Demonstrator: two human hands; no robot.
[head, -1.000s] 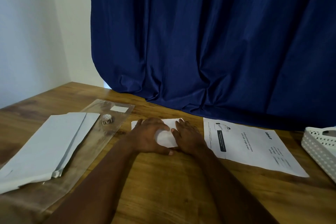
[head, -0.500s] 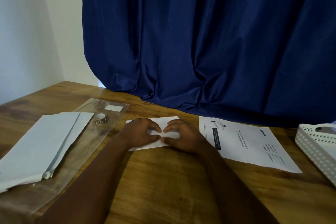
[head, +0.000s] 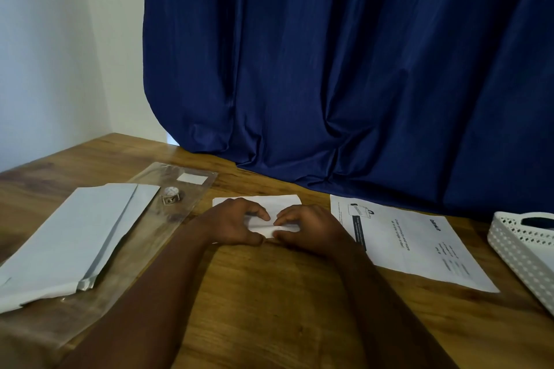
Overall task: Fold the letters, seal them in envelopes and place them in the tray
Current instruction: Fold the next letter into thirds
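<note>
Left hand point(head: 232, 223) and right hand point(head: 305, 228), fingers curled, pinching a half-folded letter point(head: 269, 213) at mid-table near the far edge. Second letter point(head: 419, 243) unfolded; envelopes point(head: 75, 237) unused at left edge; tray point(head: 521, 246) at right edge.

- Curtain point(head: 344, 69): deep navy blue.
- Desk point(head: 269, 293): brown wood grain.
- Tray point(head: 518, 257): white, perforated dots.
- Printed letter point(head: 413, 243): white, black print.
- Envelopes point(head: 69, 237): white.

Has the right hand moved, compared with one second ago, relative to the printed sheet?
Yes. The right hand then lay flat on the folded letter; now its fingers are curled, pinching the near fold, slightly nearer the printed sheet.
</note>
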